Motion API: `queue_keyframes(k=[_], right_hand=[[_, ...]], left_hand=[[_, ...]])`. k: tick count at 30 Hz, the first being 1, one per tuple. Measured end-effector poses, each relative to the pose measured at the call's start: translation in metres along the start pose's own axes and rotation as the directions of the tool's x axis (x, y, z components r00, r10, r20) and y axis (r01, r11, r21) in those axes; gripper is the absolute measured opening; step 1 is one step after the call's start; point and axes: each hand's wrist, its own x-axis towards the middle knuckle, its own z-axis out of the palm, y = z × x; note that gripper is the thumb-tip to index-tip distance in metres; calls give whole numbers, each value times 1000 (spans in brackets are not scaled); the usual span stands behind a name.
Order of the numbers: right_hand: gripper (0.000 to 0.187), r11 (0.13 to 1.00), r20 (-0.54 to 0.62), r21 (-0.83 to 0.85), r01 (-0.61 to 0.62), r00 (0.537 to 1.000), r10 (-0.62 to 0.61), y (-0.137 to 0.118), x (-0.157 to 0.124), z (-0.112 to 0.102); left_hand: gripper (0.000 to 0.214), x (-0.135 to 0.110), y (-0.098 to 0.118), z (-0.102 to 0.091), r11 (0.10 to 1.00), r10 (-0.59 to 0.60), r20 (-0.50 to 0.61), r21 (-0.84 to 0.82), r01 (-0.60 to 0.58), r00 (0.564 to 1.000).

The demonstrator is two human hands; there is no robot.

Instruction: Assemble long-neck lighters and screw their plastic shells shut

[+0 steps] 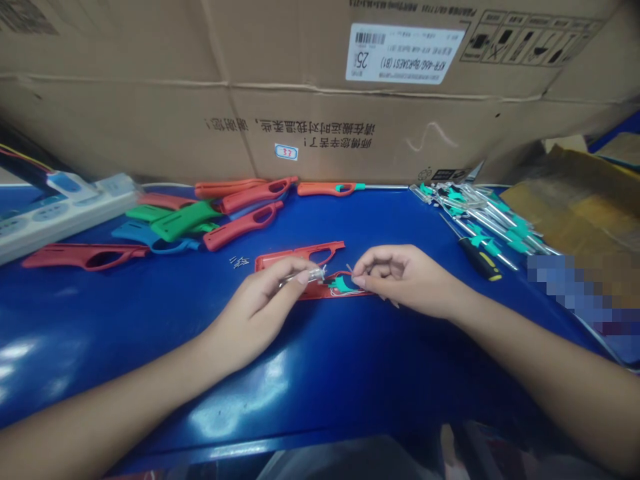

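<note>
My left hand is closed around a small clear lighter tank, its valve end pointing right. Under it lies a red lighter shell half with a green trigger part and thin white wires inside. At the right end of that shell, my right hand is pinched. A thin sliver shows at its fingertips, but what they grip is too small to name. Just behind, another red shell half with a trigger loop rests on the blue table.
Red, green and blue lighter shells lie at left beside a power strip. Small screws sit nearby. An assembled orange lighter, metal tubes with green parts and a screwdriver lie at the back right. Cardboard walls the back.
</note>
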Motion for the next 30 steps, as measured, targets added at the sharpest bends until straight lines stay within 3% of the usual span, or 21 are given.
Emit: queue_keyframes(k=[7,12,16,22,30], right_hand=[[21,995,-14,-36,91,996,-91,2,-2,4],[26,997,48,57,43,998,-45,7,-3,8],[23,994,90,33,101,991,-103,8,-3,10],[21,985,100,16,172,980,-173,11,-1,10],[28,985,82,50,163,983,-167,14,0,10]], left_hand=[[30,-2,4,1,987,75,72,135,-84,995],[29,-2,6,1,968,142,117,192,-163,983],[28,-2,6,3,959,182,148,192,-209,972],[27,-3,4,4,961,155,96,216,-172,983],[27,-4,3,4,972,75,76,219,-90,994]])
